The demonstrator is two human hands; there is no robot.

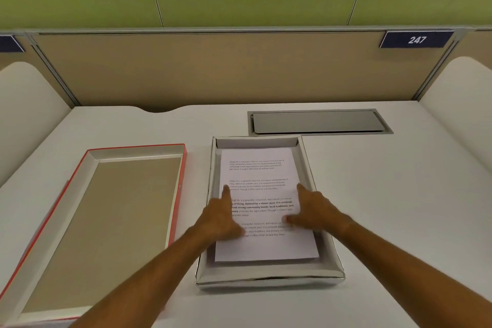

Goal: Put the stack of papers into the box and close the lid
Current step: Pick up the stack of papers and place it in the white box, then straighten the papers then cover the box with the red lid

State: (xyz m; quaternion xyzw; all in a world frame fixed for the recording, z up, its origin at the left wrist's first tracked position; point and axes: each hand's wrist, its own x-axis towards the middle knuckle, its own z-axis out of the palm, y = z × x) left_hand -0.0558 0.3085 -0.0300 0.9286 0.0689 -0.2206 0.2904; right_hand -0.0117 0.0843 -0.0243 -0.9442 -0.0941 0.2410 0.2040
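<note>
A white desk (pixel 372 194) sits before a tan partition under a green wall. A stack of papers (pixel 262 181) lies flat inside an open white box (pixel 269 275). The left hand (pixel 222 217) and right hand (pixel 315 212) rest on the top sheet, fingers loosely spread, forefingers stretched forward, pinching nothing. The red-edged lid (pixel 101 221) lies upturned just left of the box.

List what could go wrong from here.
1. The papers sit slightly askew in the box; a raised corner could get creased under the lid.
2. The box's near wall looks bowed, so the lid may snag there.
3. The lid lies inside-up, left of the box; it needs flipping before it fits.
</note>
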